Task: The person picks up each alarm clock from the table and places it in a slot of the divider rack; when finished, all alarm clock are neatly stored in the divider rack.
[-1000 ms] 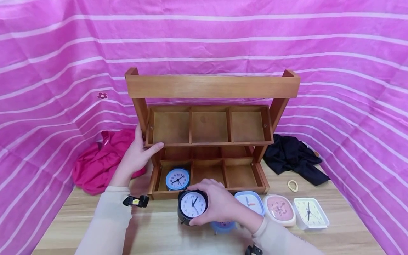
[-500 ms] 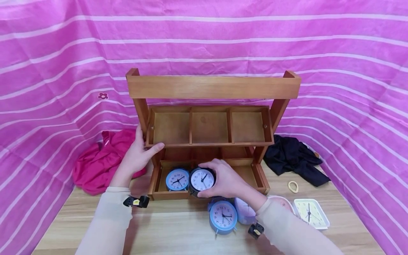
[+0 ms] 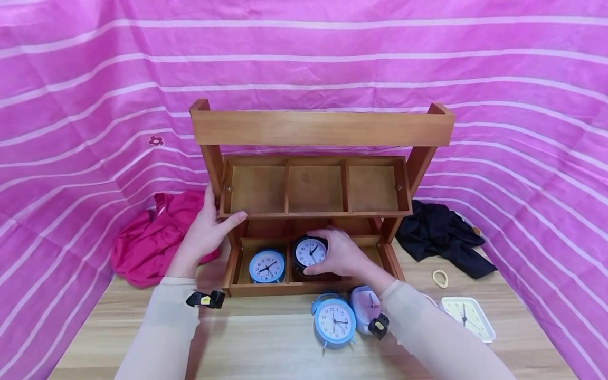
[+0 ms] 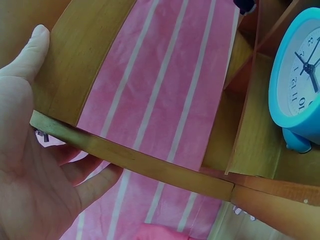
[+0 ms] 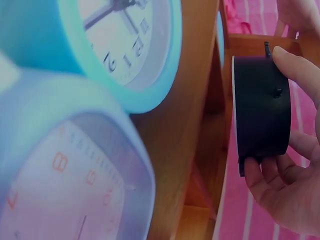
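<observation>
Within the right hand [image 3: 339,256], a round black alarm clock [image 3: 310,252] is pinched at its rim, thumb on one side and fingers on the other; its white dial faces the person, and it sits at the middle section of the lower tray [image 3: 271,290] of a two-tier wooden rack [image 3: 323,128], though whether it touches the tray's bottom cannot be told.

Up and to the left of that hand, the left hand [image 3: 204,235] grips the rack's left side, thumb over the front corner of the upper tray [image 3: 315,215], fingers behind the side board.

Just left of the right hand, a round blue clock [image 3: 267,266] leans in the tray's left section; below the hand, nearer the person, a light-blue twin-bell clock [image 3: 334,323] stands on the wooden surface [image 3: 256,343], a pale square clock [image 3: 364,309] close beside it; farther right of the hand lie a white square clock [image 3: 467,319], a small ring [image 3: 445,281] and a black cloth [image 3: 439,237]; left of the left hand, a bunched pink cloth [image 3: 152,243].
</observation>
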A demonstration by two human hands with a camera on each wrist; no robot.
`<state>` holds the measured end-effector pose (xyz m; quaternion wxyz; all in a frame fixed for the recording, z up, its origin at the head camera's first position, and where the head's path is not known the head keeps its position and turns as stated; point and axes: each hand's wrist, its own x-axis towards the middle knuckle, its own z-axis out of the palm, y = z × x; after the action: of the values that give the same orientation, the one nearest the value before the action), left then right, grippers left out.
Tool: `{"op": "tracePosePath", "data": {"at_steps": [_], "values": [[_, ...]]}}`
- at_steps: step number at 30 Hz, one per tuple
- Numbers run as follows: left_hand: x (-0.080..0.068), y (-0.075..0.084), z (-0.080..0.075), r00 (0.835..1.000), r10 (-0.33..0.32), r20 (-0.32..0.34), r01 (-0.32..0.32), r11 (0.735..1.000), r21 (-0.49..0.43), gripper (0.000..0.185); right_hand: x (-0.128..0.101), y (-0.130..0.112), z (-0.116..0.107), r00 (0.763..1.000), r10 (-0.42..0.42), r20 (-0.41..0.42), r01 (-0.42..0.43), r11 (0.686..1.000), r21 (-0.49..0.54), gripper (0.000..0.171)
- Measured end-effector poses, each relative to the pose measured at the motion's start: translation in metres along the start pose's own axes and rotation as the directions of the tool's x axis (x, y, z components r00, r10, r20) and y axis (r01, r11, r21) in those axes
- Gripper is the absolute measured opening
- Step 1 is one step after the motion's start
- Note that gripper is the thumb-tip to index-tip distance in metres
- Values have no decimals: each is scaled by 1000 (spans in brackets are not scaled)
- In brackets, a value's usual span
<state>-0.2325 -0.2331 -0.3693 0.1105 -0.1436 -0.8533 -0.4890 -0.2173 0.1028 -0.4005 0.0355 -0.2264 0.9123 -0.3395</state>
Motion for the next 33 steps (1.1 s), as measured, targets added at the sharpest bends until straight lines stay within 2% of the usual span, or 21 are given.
{"op": "tracePosePath", "data": {"at_steps": [9,18,28,33], "values": [[0,2,0,1000,7,-3,-7,1000,-16,109,7,11,4,999,4,40,-3,1000,-28,80],[0,-1,1,1000,7,-3,-7,1000,-23,109,8,15,11,994,61,90,-55,996,-69,79],[-2,-2,0,1000,-6,-3,6,1000,-12,110,10,11,20,990,92,109,-81,991,-104,78],[-1,-1,0,1000,-18,-1,18,1000,3,109,10,9,23,981,140,132,-121,983,-141,78]]}}
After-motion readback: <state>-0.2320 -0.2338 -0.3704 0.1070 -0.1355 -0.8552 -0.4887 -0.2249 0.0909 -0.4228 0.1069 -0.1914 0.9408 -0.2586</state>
